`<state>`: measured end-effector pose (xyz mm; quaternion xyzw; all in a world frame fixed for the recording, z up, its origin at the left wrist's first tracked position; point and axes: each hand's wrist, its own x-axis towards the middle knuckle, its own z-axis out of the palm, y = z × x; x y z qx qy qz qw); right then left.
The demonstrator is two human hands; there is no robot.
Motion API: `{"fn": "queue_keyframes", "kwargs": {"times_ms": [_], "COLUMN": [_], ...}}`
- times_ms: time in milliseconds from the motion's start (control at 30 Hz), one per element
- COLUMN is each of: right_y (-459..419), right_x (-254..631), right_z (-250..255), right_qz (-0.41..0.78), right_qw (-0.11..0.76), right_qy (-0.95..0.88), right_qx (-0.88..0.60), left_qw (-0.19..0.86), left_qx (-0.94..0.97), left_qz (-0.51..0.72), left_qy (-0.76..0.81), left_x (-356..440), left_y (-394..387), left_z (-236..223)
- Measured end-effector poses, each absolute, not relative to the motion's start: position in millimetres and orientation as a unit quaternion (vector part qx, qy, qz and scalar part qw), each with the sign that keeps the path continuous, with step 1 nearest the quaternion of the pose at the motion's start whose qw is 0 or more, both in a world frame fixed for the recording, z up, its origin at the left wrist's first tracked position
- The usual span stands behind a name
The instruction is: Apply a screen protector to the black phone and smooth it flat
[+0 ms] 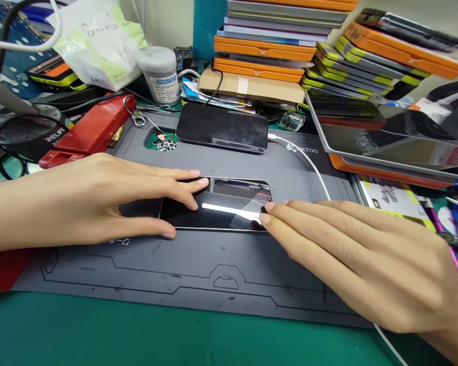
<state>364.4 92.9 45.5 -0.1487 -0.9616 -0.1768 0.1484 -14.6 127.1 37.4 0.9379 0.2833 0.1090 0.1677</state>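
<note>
A smartphone point(221, 218) with a glossy black screen lies flat on the grey work mat point(145, 269), its long side running left to right. My left hand point(110, 198) spreads over its left end, fingertips resting on the glass and far edge, the thumb at the near edge. At the right end, my right hand point(359, 244) touches the phone with outstretched fingertips, the fingers lying side by side. Reflections cross the glass between the hands. Beyond it lies a second black phone point(223, 127) with a white cable point(305, 157) plugged into its right end.
Stacked orange-edged boxes point(265, 48) stand at the back. A tablet-like panel point(385, 137) leans on things at the right. Behind my left hand are a red tool point(95, 127), a white-lidded jar point(158, 76) and a small circuit board point(162, 141). Green table surface point(137, 330) borders the mat in front.
</note>
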Motion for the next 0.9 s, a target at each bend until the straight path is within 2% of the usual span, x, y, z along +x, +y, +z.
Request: {"fn": "queue_keyframes", "kwargs": {"times_ms": [667, 900], "right_y": [92.6, 91.5], "right_x": [366.7, 364.4], "right_z": [46.3, 47.8], "right_qz": [-0.202, -0.213], "right_qw": [0.151, 0.147], "right_qy": [-0.956, -0.955], "right_qx": [-0.150, -0.145], "left_qw": [0.140, 0.161], "left_qx": [0.945, 0.939], "left_qz": [0.105, 0.117], "left_qy": [0.277, 0.279], "left_x": [-13.8, -12.4], "left_y": [129.8, 129.6], "left_z": [38.7, 38.1]}}
